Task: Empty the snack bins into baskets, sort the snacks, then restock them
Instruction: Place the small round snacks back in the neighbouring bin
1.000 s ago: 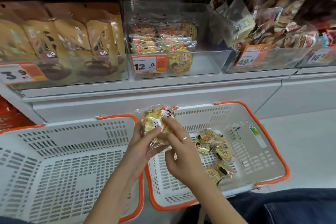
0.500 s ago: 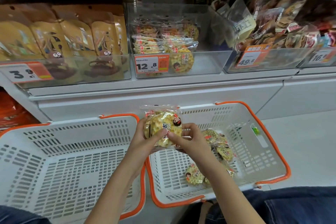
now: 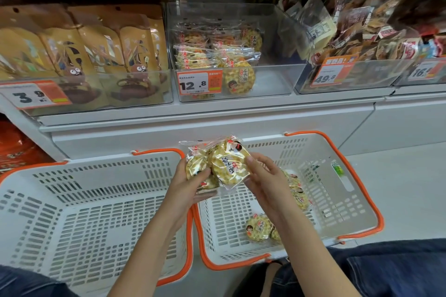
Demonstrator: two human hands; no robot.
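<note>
Head view looks down on two hands meeting over the seam between two white baskets. The left hand (image 3: 193,183) is curled around one clear-wrapped round rice cracker packet (image 3: 196,169), thumb across its front and fingers hidden behind it. The right hand (image 3: 265,176) pinches the edge of a second cracker packet (image 3: 229,164) between thumb and fingertips, its palm turned toward the left hand and the other fingers loosely bent. The two packets overlap, the right one lying partly over the left one, and both are held in the air above the basket rims.

This looks like the sorting step: packets are being gathered and squared into a small stack. Below and to the right of the right hand, the right basket (image 3: 357,188) holds a few more of the same crackers (image 3: 258,226) on its floor. Below and to the left of the left hand, the left basket (image 3: 72,200) shows no snacks. Up and ahead of both hands, the clear shelf bin (image 3: 277,79) with the 12.8 price tag (image 3: 199,83) is part filled, with bare floor on its right side.

The next move probably calls for aligning the two packets face to face, then either reaching down for another from the right basket or lifting the stack forward into the bin's free side. The slick wrappers could slip, so a firm hold with the left hand seems wise.
</note>
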